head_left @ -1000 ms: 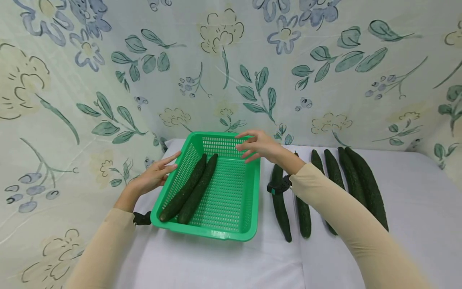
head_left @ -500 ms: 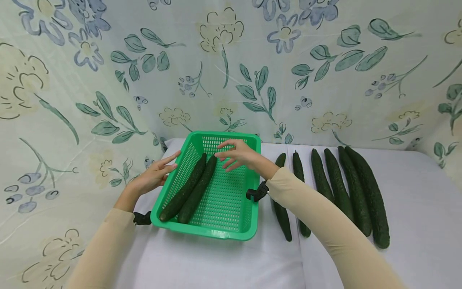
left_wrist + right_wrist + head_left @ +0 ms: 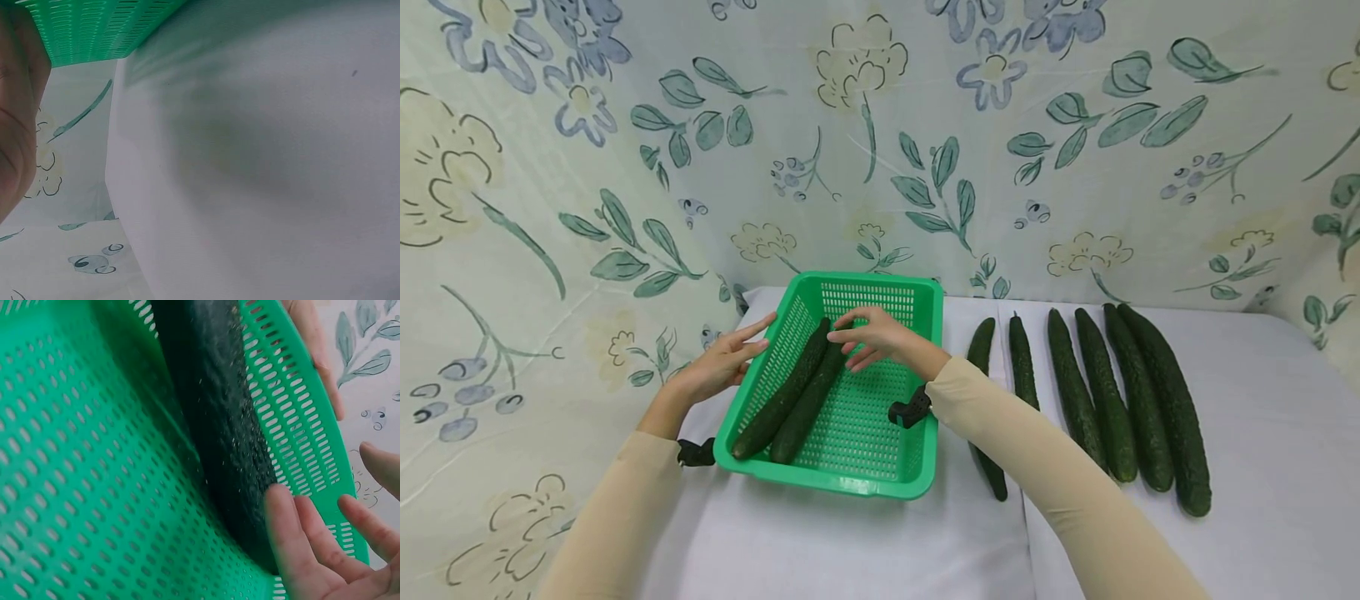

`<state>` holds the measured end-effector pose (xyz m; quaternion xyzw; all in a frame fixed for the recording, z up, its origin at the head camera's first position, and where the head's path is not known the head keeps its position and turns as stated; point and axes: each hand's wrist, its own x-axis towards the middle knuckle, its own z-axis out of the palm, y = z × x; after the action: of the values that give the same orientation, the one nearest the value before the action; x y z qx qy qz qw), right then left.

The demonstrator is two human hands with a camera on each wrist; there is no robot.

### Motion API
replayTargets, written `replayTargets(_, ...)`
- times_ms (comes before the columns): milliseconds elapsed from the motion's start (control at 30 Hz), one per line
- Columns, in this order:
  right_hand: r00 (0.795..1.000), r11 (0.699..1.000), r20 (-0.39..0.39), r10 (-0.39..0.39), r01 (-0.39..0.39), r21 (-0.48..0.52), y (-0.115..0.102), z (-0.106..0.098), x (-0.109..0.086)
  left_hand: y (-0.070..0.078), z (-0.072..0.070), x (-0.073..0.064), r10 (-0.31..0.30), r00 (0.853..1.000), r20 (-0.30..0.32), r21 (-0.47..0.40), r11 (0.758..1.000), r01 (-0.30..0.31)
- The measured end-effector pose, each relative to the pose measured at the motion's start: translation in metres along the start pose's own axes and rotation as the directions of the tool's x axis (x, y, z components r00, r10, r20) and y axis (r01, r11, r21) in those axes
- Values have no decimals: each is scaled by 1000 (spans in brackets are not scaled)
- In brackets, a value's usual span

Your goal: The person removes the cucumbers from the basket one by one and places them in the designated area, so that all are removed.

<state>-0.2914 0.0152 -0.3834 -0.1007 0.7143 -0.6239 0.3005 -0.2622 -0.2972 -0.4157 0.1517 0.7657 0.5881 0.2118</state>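
A green plastic basket (image 3: 827, 477) stands on the white-covered table, and two long dark-green cucumbers lie side by side in its left half. The left cucumber (image 3: 780, 406) and the right cucumber (image 3: 805, 412) slant toward the back. My left hand (image 3: 718, 367) rests against the basket's left outer wall with extended fingers. Above the cucumbers' far ends hovers my right hand (image 3: 880, 337), fingers loosely spread. In the right wrist view its thumb overlaps the end of a cucumber (image 3: 215, 406); whether it touches I cannot tell. No cucumber is between those fingers.
Several more cucumbers lie in a row on the table right of the basket, the nearest cucumber (image 3: 981, 346) close to its right wall. My right sleeve (image 3: 1022, 442) passes over some of them. A flowered cloth (image 3: 865, 225) hangs behind the table.
My right hand has moved left and slightly forward, from the basket's back right rim to over the cucumbers inside. My left hand and the cucumbers have stayed in place.
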Motion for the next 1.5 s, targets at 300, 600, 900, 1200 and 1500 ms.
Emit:
replayTargets(300, 997, 997, -8, 70, -70, -30, -2, 11, -1, 1, 0, 0, -6, 1000, -5, 0, 1000, 6)
replayTargets(600, 989, 993, -91, 117, -118, -3, 1, 31, 5, 3, 2, 0, -10, 1000, -8, 14, 1000, 10)
replayTargets(900, 975, 987, -156, 158, -158, 15, 4, 46, 7, 4, 2, 0, -17, 1000, -10, 10, 1000, 17)
replayTargets(1200, 967, 979, -154, 204, -203, 21, 8, 59, 9, 4, 1, 0, -2, 1000, -2, 5, 1000, 2)
replayTargets(1500, 961, 985, -221, 168, -174, -6, 19, 71, 10, 4, 2, 0, 6, 1000, 15, -5, 1000, -6)
